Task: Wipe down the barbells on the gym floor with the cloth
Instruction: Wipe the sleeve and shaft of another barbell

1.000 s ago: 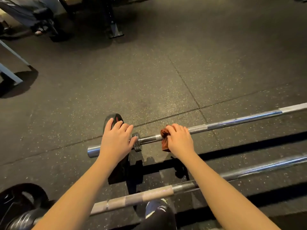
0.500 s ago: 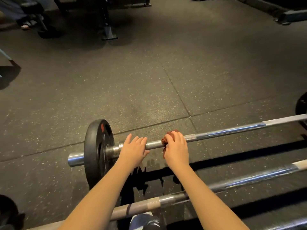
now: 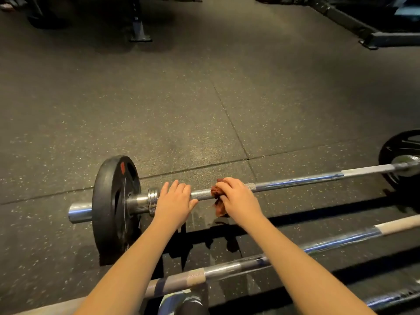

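Now, in the head view, the barbell [image 3: 295,181] lies on the gym floor [image 3: 159,110] with its weight plate [image 3: 113,201] upright. Just right of that plate's collar the left hand [image 3: 175,201] rests on the shaft with fingers straight, as it did half a second ago. Farther right of the plate, the right hand [image 3: 238,196] stays clenched round the rust-red cloth [image 3: 218,202] on the shaft. A second plate [image 3: 395,151] has come into view.

Single head-worn wide-angle view, forward and downward, close above the barbell [image 3: 295,181]
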